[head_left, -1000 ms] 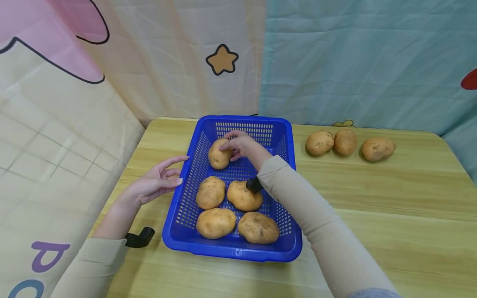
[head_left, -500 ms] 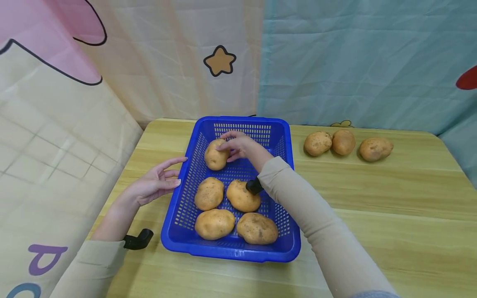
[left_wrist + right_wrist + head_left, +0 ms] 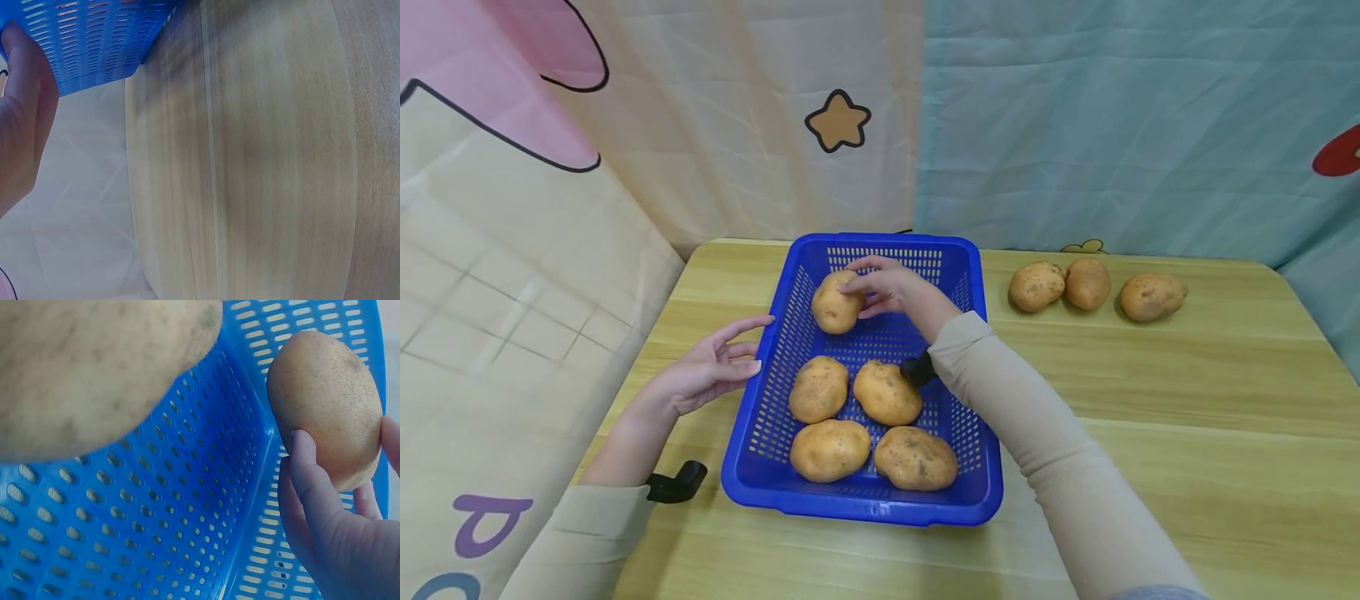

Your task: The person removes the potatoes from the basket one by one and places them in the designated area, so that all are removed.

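A blue slotted basket (image 3: 976,400) sits on the wooden table with several potatoes in it. My right hand (image 3: 880,287) reaches into its far end and grips a potato (image 3: 833,307) from the right side, fingers over the top and thumb below. The right wrist view shows that potato (image 3: 325,406) held by my fingers (image 3: 309,481) close to the basket wall (image 3: 156,519), with another potato (image 3: 94,369) very near the lens. My left hand (image 3: 718,367) lies open, fingertips against the basket's left wall (image 3: 94,44).
Three more potatoes (image 3: 1093,285) lie in a row on the table (image 3: 1187,400) at the far right, outside the basket. Patterned cloth backdrops hang behind the table and along its left side. Bare tabletop (image 3: 269,156) runs to the right and in front.
My right hand has carried the gripped potato slightly toward the basket's far end. The left hand stays against the basket's left wall.
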`<state>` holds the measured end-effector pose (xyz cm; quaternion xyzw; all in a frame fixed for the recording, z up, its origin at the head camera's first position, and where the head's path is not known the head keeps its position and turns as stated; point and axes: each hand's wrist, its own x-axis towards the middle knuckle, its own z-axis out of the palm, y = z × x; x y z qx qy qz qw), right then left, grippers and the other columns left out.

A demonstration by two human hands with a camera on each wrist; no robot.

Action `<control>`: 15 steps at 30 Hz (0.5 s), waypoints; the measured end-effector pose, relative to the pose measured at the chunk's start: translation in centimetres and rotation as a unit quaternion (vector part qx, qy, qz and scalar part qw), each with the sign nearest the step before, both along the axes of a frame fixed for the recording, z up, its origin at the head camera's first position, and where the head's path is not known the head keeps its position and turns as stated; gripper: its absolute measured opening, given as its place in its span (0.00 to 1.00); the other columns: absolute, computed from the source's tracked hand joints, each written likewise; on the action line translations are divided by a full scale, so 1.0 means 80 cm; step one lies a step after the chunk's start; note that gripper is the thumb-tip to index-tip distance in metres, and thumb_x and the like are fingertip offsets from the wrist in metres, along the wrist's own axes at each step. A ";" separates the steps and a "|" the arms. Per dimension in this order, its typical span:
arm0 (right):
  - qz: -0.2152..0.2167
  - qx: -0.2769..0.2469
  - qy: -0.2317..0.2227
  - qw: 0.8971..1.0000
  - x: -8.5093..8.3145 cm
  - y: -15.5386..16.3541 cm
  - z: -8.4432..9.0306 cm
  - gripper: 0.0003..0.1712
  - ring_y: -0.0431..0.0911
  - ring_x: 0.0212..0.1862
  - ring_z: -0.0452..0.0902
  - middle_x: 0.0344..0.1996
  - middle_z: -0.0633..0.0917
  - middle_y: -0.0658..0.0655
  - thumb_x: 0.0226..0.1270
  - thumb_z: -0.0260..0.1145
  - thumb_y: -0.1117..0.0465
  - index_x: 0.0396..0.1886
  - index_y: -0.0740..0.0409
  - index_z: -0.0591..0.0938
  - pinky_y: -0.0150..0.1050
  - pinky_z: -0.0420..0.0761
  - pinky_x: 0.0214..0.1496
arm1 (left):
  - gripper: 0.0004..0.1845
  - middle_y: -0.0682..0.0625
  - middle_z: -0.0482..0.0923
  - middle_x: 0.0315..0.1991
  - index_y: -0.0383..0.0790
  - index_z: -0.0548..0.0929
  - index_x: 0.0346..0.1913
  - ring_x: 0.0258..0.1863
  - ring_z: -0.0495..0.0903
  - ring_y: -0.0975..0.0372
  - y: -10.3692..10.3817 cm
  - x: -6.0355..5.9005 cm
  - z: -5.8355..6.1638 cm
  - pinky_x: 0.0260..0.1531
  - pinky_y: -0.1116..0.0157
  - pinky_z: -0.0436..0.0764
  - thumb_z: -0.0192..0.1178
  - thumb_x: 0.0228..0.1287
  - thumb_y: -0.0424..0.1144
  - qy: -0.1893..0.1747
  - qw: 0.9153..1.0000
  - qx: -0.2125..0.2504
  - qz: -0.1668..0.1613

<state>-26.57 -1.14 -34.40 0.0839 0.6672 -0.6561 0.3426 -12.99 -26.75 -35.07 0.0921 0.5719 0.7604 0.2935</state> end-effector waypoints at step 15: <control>0.024 -0.020 0.020 0.999 0.004 0.010 0.013 0.29 0.62 0.54 0.72 0.58 0.71 0.66 0.59 0.65 0.69 0.61 0.53 0.71 0.51 0.79 0.49 | 0.30 0.44 0.78 0.47 0.47 0.61 0.64 0.45 0.81 0.56 0.000 -0.001 0.002 0.45 0.63 0.81 0.50 0.64 0.20 -0.006 1.000 0.010 -0.004</control>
